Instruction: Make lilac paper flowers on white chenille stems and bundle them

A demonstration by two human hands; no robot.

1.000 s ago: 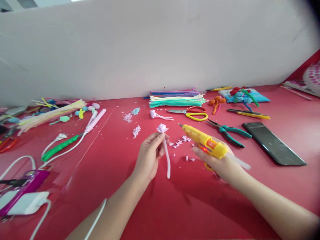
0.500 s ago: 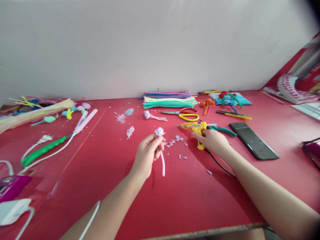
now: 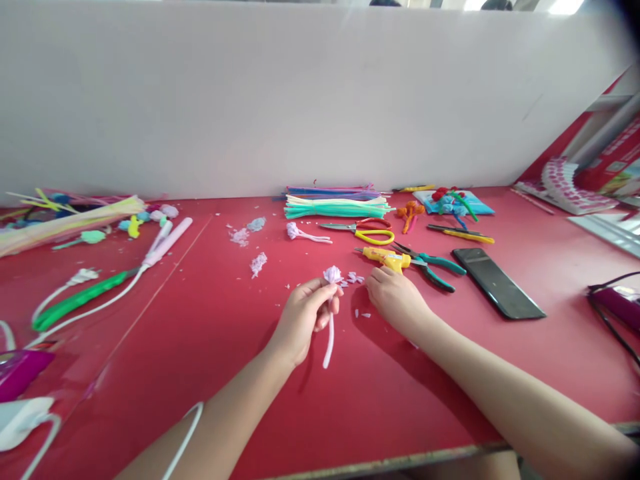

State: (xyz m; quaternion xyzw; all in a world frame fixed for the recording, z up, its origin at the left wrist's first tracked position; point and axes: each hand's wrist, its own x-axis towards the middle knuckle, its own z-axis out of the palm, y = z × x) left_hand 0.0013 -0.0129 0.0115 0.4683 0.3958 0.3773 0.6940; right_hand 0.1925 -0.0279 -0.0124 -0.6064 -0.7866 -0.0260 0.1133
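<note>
My left hand [image 3: 309,310] pinches a lilac pipe-cleaner flower [image 3: 333,275] just under its head, and the stem hangs down below the fingers. My right hand [image 3: 396,297] rests low over the table beside the loose lilac petals [image 3: 355,278]. Its fingers are curled together, and their tips are hidden, so whatever they hold does not show. Just beyond that hand lies a yellow glue gun [image 3: 387,258] on its side, apart from the grip of either hand. Two small petals [image 3: 363,314] lie between my hands.
Behind are scissors [image 3: 375,236], another lilac flower [image 3: 293,231] and bundled pipe cleaners [image 3: 337,207]. Green-handled pliers [image 3: 440,263] and a phone [image 3: 499,283] lie right. A pink hair straightener [image 3: 170,243] with a white cord lies left. A pale partition [image 3: 320,100] stands at the back.
My right hand has let go of the glue gun, which now lies flatter, and has moved left to the petals. My left hand with the flower has shifted slightly right and nearer.
</note>
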